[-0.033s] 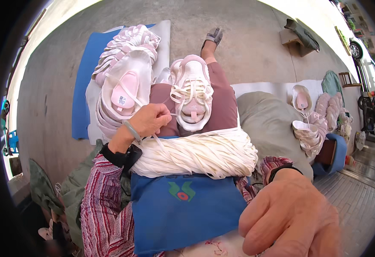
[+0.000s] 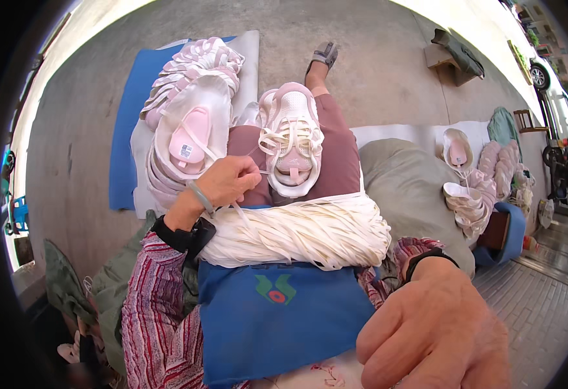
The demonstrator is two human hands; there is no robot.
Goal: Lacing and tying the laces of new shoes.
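Observation:
A white-and-pink sneaker upper (image 2: 302,104) rests on my lap, toe pointing away, with white laces criss-crossed over its front. Beside its left edge my left hand (image 2: 227,183) is closed in a pinch on a thin white shoelace (image 2: 264,172) that runs to the upper. Across my lap, below that hand, lies a thick bundle of white shoelaces (image 2: 303,230). My right hand (image 2: 433,324) is raised close at the lower right, fingers curled together; anything in them is hidden. Under the bundle is a blue cloth (image 2: 284,340) with a green and red mark.
Nested pink-and-white shoe uppers (image 2: 216,91) lie to the left on a blue and white sheet (image 2: 128,129). More uppers (image 2: 469,201) are at the right, near a grey-green cloth (image 2: 401,172) and a blue container (image 2: 511,233). A low wooden block (image 2: 443,58) stands on the floor farther off.
My right hand has shifted slightly to the left and its fingers look a little more tucked in. My left hand, the upper and the lace bundle stay practically the same.

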